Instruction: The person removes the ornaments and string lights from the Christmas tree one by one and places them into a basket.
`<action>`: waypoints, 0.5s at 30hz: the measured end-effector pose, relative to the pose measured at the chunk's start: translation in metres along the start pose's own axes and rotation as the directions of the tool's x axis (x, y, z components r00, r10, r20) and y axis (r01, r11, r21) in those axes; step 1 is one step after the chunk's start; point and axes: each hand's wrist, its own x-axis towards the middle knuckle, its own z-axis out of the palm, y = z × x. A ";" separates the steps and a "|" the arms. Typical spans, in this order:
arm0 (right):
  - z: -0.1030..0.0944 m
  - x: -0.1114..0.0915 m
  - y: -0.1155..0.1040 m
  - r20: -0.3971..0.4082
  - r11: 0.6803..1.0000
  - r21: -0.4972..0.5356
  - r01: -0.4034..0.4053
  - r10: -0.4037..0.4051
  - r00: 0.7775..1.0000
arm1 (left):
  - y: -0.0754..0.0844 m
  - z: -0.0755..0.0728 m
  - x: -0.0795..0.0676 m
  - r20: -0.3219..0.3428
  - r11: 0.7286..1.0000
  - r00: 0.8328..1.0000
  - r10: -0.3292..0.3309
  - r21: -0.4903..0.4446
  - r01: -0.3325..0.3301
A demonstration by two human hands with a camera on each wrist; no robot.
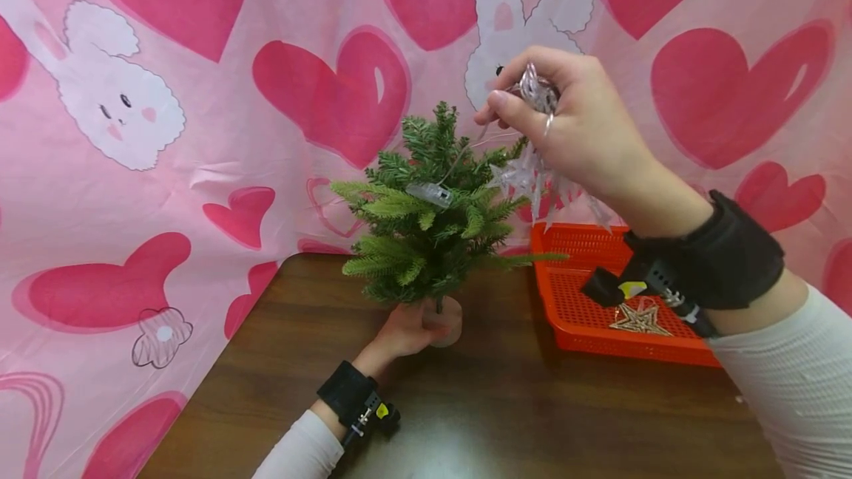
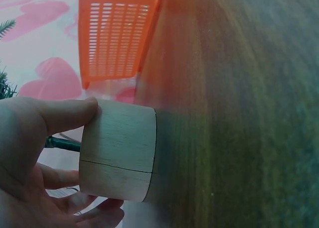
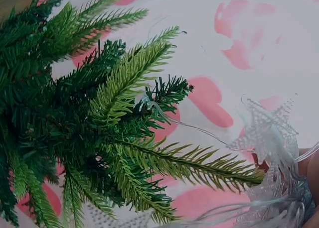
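A small artificial Christmas tree [image 1: 433,205] stands upright on the brown table. Its round wooden base [image 2: 119,148] is gripped by my left hand [image 1: 406,331], thumb on one side and fingers on the other. Up and to the right of the treetop, my right hand [image 1: 572,117] holds a bundled string of clear star lights [image 1: 519,172]. Several stars dangle below the fingers. From the bundle a thin wire runs to the tree, where a clear plastic battery box [image 1: 431,194] lies against the branches. The right wrist view shows the wire reaching the branches and a transparent star [image 3: 269,126] near my fingers.
An orange perforated basket [image 1: 566,335] sits on the table to the right of the tree, with a gold glitter star [image 1: 640,318] in it. A pink cloth [image 1: 299,13] with hearts and rabbits hangs behind and to the left of the table [image 1: 506,405].
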 end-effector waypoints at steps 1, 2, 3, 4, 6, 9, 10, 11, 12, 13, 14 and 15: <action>0.000 0.000 -0.001 -0.015 1.000 -0.021 0.004 -0.005 1.000 | 0.000 0.000 0.000 0.000 1.000 1.000 0.005 -0.003 -0.005; 0.000 0.000 -0.001 -0.030 0.999 -0.038 0.006 -0.007 1.000 | 0.001 0.000 0.000 -0.003 1.000 1.000 0.013 -0.009 -0.013; 0.000 -0.001 -0.002 -0.044 0.999 -0.053 0.006 -0.009 0.999 | 0.001 0.000 -0.001 -0.005 1.000 1.000 0.022 -0.013 -0.022; 0.000 -0.001 -0.003 -0.056 0.998 -0.068 0.006 -0.009 0.998 | 0.001 0.000 -0.001 -0.009 0.999 1.000 0.025 -0.023 -0.026; 0.000 -0.001 -0.004 -0.076 0.996 -0.090 0.005 -0.012 0.997 | 0.001 0.000 -0.001 -0.013 0.999 0.999 0.037 -0.037 -0.037; 0.000 -0.002 -0.008 -0.086 0.995 -0.103 0.017 -0.026 0.996 | 0.001 0.001 -0.001 -0.013 0.999 0.999 0.034 -0.035 -0.034; 0.001 -0.003 -0.009 -0.087 0.995 -0.098 0.023 -0.032 0.996 | 0.002 0.001 -0.001 -0.011 0.999 1.000 0.026 -0.027 -0.027; 0.002 -0.003 -0.011 -0.088 0.996 -0.089 0.031 -0.039 0.995 | 0.002 0.001 -0.001 -0.009 1.000 1.000 0.019 -0.015 -0.019; 0.002 -0.004 -0.012 -0.087 0.996 -0.078 0.041 -0.048 0.995 | 0.002 0.001 -0.001 -0.006 1.000 1.000 0.011 -0.006 -0.011; 0.003 -0.005 -0.013 -0.084 0.997 -0.065 0.048 -0.053 0.995 | 0.003 0.001 -0.002 -0.005 1.000 1.000 0.008 -0.001 -0.008; 0.004 -0.006 -0.015 -0.077 0.997 -0.050 0.050 -0.054 0.996 | 0.003 0.001 -0.002 -0.005 1.000 1.000 0.005 0.003 -0.005; 0.005 -0.006 -0.016 -0.069 0.998 -0.034 0.051 -0.053 0.996 | 0.004 0.001 -0.002 -0.007 1.000 1.000 0.006 0.003 -0.006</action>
